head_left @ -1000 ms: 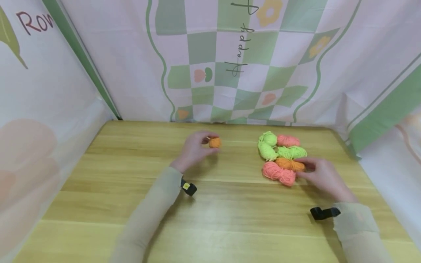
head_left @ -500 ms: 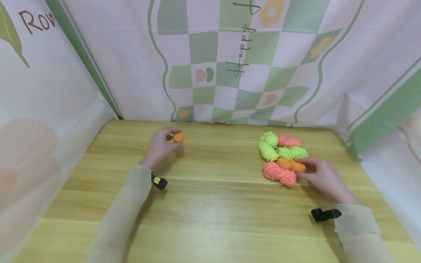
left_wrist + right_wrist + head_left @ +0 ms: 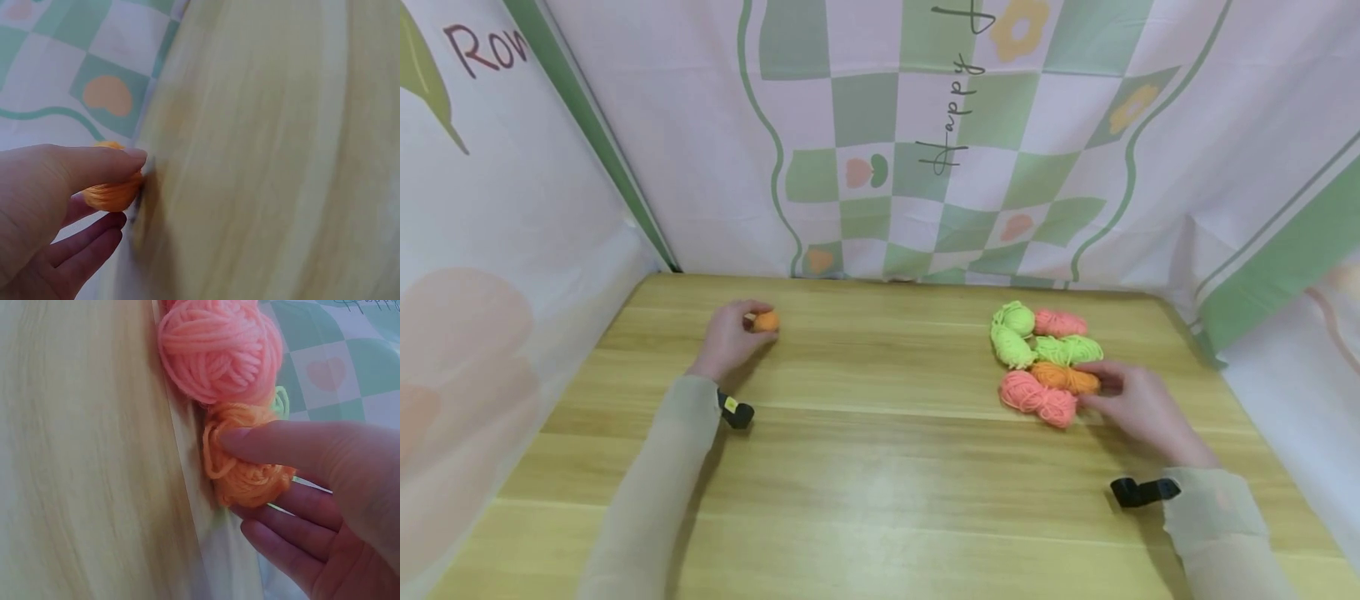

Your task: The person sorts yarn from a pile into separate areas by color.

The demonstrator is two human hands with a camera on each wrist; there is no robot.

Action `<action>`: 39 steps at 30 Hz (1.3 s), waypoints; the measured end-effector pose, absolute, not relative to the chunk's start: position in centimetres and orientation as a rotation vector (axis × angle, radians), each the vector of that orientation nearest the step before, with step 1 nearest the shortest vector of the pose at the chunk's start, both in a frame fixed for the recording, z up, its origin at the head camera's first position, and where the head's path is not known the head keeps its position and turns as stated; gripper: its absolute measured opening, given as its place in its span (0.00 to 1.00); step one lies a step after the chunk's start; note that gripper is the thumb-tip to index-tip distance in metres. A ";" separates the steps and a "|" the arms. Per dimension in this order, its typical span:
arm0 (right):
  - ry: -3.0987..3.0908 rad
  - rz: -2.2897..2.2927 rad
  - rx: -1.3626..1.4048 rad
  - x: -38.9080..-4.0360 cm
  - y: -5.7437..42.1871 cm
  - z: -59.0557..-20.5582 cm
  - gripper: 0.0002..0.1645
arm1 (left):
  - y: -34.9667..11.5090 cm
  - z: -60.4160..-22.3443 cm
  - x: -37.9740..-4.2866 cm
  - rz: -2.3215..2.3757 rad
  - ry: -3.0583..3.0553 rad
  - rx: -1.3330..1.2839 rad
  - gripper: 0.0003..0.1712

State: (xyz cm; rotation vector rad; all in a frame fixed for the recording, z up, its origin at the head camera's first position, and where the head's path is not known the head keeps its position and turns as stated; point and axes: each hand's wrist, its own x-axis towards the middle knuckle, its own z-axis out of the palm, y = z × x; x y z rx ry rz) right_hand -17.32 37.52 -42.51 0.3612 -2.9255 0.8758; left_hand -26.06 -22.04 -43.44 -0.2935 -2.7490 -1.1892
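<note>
On the left part of the table my left hand (image 3: 730, 337) pinches a small orange yarn bundle (image 3: 766, 322) between thumb and fingers. The left wrist view shows the thumb lying across this orange yarn bundle (image 3: 114, 195), close to the tabletop. At the right, my right hand (image 3: 1138, 407) pinches the end of another orange yarn skein (image 3: 1066, 378). In the right wrist view the thumb presses on that orange skein (image 3: 250, 481), with fingers on its other side. A pink yarn skein (image 3: 1037, 398) touches it in front. Behind it lies a lime-green skein (image 3: 1067, 349).
Two more yellow-green yarn bundles (image 3: 1012, 335) and a second pink skein (image 3: 1060, 322) lie at the back of the pile. The wooden table (image 3: 865, 467) meets a printed cloth curtain (image 3: 925, 208) at its far edge, with cloth on both sides too.
My left hand has moved left across the table with the small orange yarn bundle, slowing toward the end. My right hand and the yarn pile have stayed in place.
</note>
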 end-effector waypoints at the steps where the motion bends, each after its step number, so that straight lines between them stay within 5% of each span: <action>1: -2.919 0.874 0.361 -17.3 37.5 -42.5 0.30 | -22.2 -43.6 -26.1 -1.203 -2.748 -0.285 0.27; 13: -2.814 0.877 0.323 -16.5 36.9 -40.0 0.22 | -22.8 -44.3 -26.2 -1.227 -2.713 -0.215 0.26; 28: -2.626 0.874 0.291 -15.5 33.5 -35.3 0.24 | -23.0 -44.6 -26.2 -1.253 -2.715 -0.170 0.25; 39: -2.577 1.010 0.360 -16.3 29.7 -35.4 0.24 | -23.1 -44.4 -26.1 -1.274 -2.711 -0.161 0.24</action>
